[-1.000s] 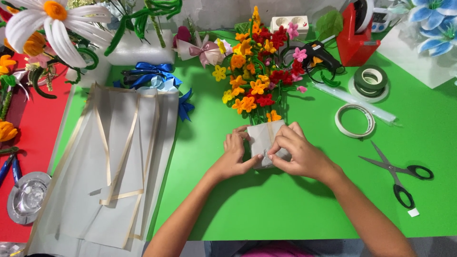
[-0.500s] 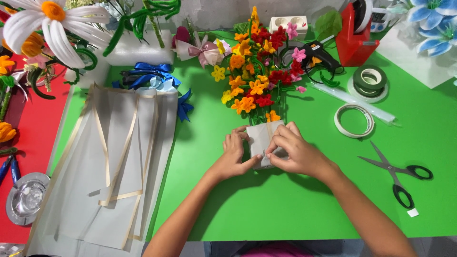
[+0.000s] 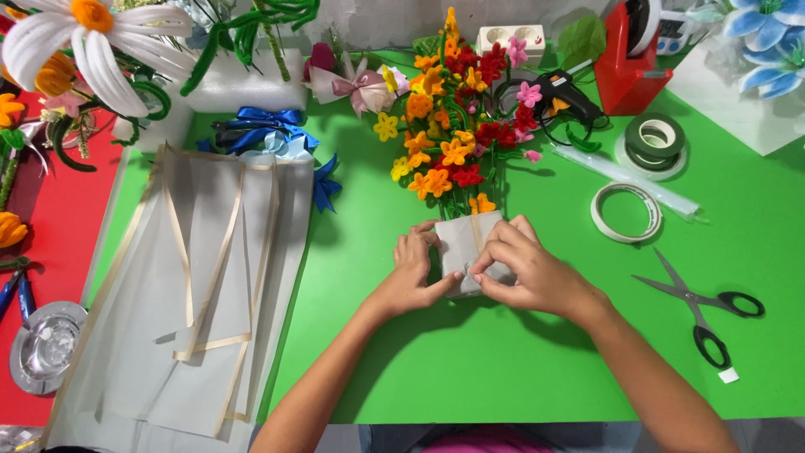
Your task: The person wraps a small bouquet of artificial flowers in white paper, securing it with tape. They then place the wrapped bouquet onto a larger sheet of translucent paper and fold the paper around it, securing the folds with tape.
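- Gripping the grey paper wrap at the bouquet's base, both hands press in: left hand flat against its side, right hand pinching the front.
- Bouquet lies on the green mat, mid-table.
- Scissors lie well off right.

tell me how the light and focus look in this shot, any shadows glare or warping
Head view: bright, even overhead light; soft shadows fall on the green table under both forearms and beside the left hand and right hand. The wrapped bouquet base and scissors are sharp. No strong glare; the silver dish shines mildly. Table edges bow slightly, wide-angle distortion.
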